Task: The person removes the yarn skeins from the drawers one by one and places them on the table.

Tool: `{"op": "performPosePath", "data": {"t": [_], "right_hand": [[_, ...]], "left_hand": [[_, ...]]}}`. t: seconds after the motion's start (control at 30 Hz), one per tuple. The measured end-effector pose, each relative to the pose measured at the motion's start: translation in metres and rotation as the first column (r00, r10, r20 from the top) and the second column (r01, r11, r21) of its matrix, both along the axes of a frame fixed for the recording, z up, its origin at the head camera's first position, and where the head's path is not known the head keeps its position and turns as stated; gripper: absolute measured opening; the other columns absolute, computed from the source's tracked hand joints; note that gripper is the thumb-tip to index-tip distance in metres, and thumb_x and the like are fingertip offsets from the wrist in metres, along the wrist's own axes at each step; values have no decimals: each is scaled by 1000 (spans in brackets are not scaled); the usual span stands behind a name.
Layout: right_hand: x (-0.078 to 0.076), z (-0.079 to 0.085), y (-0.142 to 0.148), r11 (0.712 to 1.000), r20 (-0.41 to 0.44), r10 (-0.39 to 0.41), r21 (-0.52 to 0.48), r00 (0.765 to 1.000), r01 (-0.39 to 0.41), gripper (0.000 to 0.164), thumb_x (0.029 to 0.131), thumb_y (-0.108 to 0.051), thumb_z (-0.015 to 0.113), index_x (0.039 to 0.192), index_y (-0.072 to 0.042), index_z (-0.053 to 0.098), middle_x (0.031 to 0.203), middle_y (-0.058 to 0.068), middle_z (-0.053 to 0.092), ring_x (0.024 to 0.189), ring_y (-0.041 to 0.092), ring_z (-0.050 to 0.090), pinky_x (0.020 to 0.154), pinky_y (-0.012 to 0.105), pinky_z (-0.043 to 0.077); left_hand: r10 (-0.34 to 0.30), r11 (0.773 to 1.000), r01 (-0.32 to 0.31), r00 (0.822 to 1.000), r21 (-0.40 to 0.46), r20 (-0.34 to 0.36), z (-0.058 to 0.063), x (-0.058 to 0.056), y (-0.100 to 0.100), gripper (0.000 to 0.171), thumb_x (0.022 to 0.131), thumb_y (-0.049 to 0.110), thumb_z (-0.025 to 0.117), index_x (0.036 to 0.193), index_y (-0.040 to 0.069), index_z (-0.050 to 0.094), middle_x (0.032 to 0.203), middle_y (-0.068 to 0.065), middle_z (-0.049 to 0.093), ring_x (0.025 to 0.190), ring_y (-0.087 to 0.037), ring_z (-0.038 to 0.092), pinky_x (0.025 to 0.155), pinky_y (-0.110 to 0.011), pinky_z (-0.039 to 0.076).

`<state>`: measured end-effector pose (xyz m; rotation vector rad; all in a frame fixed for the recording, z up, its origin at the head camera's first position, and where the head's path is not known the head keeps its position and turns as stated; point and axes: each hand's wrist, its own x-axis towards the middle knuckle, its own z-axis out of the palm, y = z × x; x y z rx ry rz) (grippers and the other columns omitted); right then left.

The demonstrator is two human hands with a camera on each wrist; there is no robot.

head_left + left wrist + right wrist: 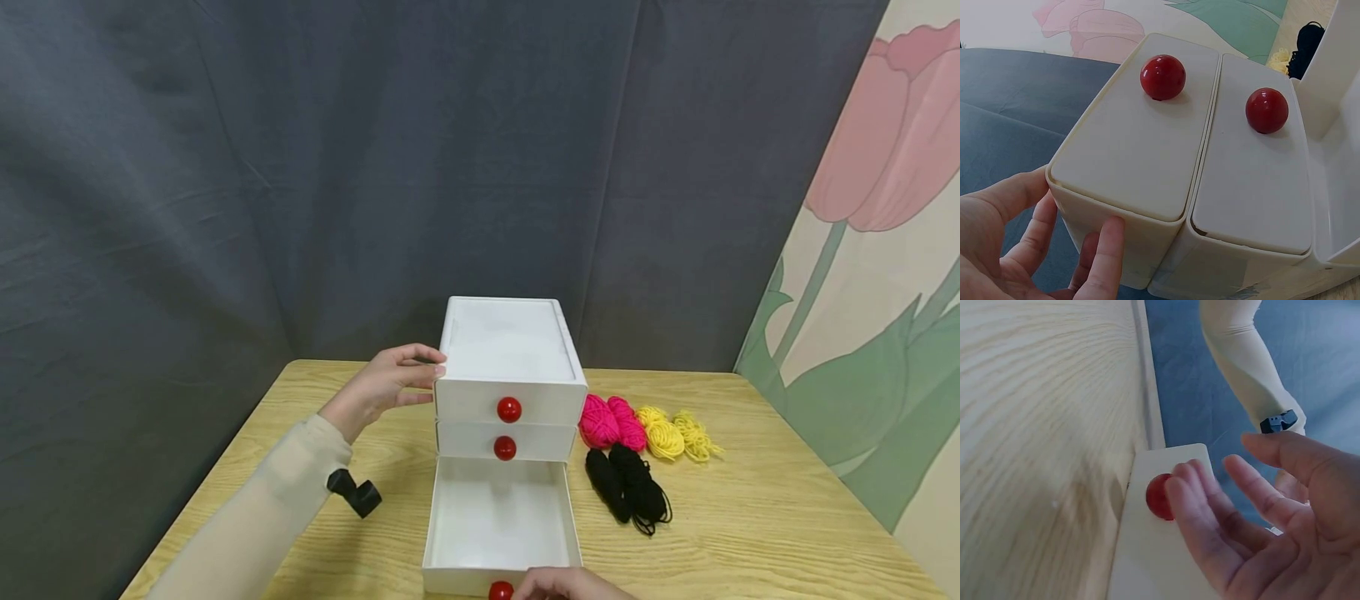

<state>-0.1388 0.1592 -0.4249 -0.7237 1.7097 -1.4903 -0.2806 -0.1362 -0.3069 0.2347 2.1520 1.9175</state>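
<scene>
A white three-drawer unit (508, 337) with round red knobs stands on the table, its bottom drawer (501, 508) pulled out and bare inside. My left hand (390, 382) is at the unit's upper left edge. In the left wrist view its fingers (1109, 253) rest against the side wall, loosely extended, next to the top drawer front (1129, 137). At the bottom drawer's front, my right hand (566, 583) is partly cut off by the frame. The right wrist view shows its fingers (1194, 519) loosely bent beside the bottom red knob (1159, 496), thumb standing well apart.
Right of the unit lie pink yarn (611, 422), yellow yarn (663, 435) and black yarn (628, 487) on the wooden table (757, 517). A dark curtain (450, 167) hangs behind. A wall with painted tulips (870, 150) borders the right side.
</scene>
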Motion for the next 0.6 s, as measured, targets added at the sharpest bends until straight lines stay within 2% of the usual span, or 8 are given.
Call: {"op": "performPosePath", "data": {"t": [0.1, 0.2, 0.5, 0.6], "right_hand": [[2, -4, -2, 1000, 28, -2, 12, 1000, 2, 30, 97, -22, 59, 115, 2, 62, 108, 2, 68, 92, 7, 61, 82, 16, 53], [2, -5, -2, 1000, 19, 3, 14, 1000, -3, 33, 96, -24, 60, 119, 0, 61, 112, 3, 67, 94, 7, 61, 84, 17, 53], [-5, -11, -1, 998, -45, 68, -4, 997, -68, 41, 98, -18, 57, 131, 6, 51, 125, 14, 61, 99, 1, 59, 89, 15, 50], [-6, -14, -3, 997, 33, 69, -31, 997, -68, 45, 98, -16, 56, 135, 8, 46, 128, 13, 58, 103, 5, 57, 90, 16, 50]], "left_hand": [[2, 1000, -2, 1000, 6, 2, 0, 0, 0, 25, 92, 13, 65, 116, 7, 60, 105, -5, 63, 89, -17, 63, 88, -39, 56], [1, 1000, -1, 1000, 10, 0, 0, 0, -1, 25, 92, 13, 65, 115, 7, 60, 105, -5, 63, 88, -17, 63, 87, -38, 57], [3, 1000, -3, 1000, 8, 3, -1, -1, -1, 24, 92, 12, 65, 115, 7, 60, 105, -4, 63, 88, -17, 63, 87, -37, 57], [-2, 1000, 2, 1000, 11, 0, -1, -1, -1, 24, 92, 12, 65, 115, 7, 60, 104, -5, 63, 87, -16, 63, 87, -37, 57]]}}
